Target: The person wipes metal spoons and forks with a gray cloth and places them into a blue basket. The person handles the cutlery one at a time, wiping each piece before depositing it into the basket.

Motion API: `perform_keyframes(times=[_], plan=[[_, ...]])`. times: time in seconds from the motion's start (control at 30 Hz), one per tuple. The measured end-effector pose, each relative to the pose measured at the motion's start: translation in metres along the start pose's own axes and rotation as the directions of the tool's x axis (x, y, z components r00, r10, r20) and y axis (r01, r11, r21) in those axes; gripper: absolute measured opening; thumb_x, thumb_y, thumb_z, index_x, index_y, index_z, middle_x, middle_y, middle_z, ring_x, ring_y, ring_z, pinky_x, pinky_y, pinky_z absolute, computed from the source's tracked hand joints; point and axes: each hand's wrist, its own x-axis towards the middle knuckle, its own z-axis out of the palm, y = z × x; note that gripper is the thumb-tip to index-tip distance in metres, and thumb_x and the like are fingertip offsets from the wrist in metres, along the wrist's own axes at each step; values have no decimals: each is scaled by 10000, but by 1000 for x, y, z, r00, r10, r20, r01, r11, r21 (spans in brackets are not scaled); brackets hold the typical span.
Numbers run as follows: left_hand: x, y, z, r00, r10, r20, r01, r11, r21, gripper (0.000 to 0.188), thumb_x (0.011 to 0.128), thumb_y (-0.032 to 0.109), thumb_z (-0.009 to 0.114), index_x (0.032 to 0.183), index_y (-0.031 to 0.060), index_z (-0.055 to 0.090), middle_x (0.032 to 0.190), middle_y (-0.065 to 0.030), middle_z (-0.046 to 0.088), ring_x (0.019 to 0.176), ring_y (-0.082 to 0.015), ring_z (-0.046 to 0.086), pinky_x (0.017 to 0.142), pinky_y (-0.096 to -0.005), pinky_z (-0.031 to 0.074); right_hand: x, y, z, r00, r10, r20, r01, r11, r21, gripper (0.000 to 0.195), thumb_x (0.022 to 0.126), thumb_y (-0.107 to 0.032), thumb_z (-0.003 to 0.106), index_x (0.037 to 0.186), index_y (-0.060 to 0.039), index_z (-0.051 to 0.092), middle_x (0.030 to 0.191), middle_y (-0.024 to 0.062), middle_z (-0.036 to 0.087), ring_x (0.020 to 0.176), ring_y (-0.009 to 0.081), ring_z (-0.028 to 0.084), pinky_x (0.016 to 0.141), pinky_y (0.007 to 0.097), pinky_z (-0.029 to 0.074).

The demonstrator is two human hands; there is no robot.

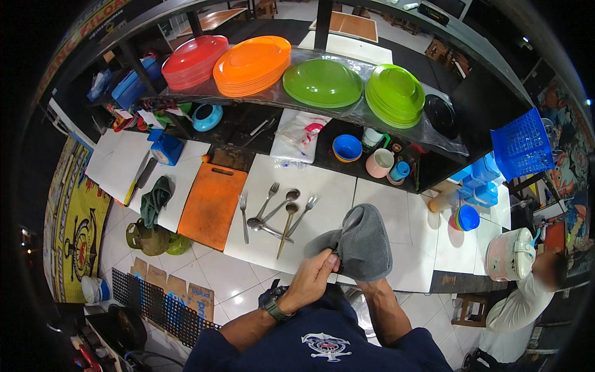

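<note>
A grey cloth point(365, 244) is draped over my right hand point(374, 284), whose fingers it hides; only the wrist and lower palm show. My left hand point(320, 266) pinches the cloth's edge at its left side. Both hands are over the front edge of the white tiled counter point(325, 183). To their left on the counter lie several metal forks and spoons: a fork point(243, 218) at the far left, another fork point(304, 214) nearest the cloth, a spoon point(283, 204), and a gold-toned spoon point(288, 228) lying across a silver spoon point(269, 229).
An orange cutting board point(211, 209), a dark green cloth point(156, 201) and a knife point(146, 173) lie left. A shelf behind holds stacked plates point(323, 83). Cups point(380, 162) and bowls point(347, 148) stand beneath. Farther right are a rice cooker point(510, 255) and a person point(525, 297).
</note>
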Motion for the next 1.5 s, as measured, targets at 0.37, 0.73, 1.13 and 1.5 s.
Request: perform_keyframes(times=[0.37, 0.73, 1.13, 1.5], plan=[[5, 2, 9, 993, 97, -64, -93, 993, 72, 361, 1012, 229, 381, 768, 3, 520, 571, -66, 458, 494, -142, 446, 488, -311, 347, 9, -2, -1, 947, -212, -242, 131, 941, -312, 188, 873, -139, 636, 1021, -50, 562, 846, 29, 564, 739, 117, 561, 603, 256, 494], [0, -1, 10, 999, 21, 41, -28, 987, 158, 317, 997, 193, 397, 778, -1, 522, 564, -103, 484, 472, -202, 497, 497, -323, 375, 9, -18, -17, 967, -3, -254, 80, 954, 290, 220, 881, -130, 643, 1071, -47, 568, 961, 61, 595, 848, 149, 579, 724, 292, 516], [3, 2, 7, 1000, 2, -4, -1, 950, 312, 250, 976, 191, 432, 812, 37, 540, 629, -164, 540, 584, -364, 566, 537, -413, 413, 8, 1, -19, 924, -327, -196, 227, 884, -408, 308, 910, -164, 623, 1173, -26, 540, 1058, 58, 585, 933, 133, 563, 791, 279, 506], [5, -4, 5, 991, 116, -64, -92, 949, 300, 267, 979, 165, 437, 791, 6, 541, 604, -115, 527, 484, -236, 523, 493, -331, 384, 3, 13, 2, 877, -445, -181, 199, 679, -707, 276, 904, -140, 619, 1146, -35, 539, 1032, 40, 582, 916, 146, 563, 802, 290, 491]])
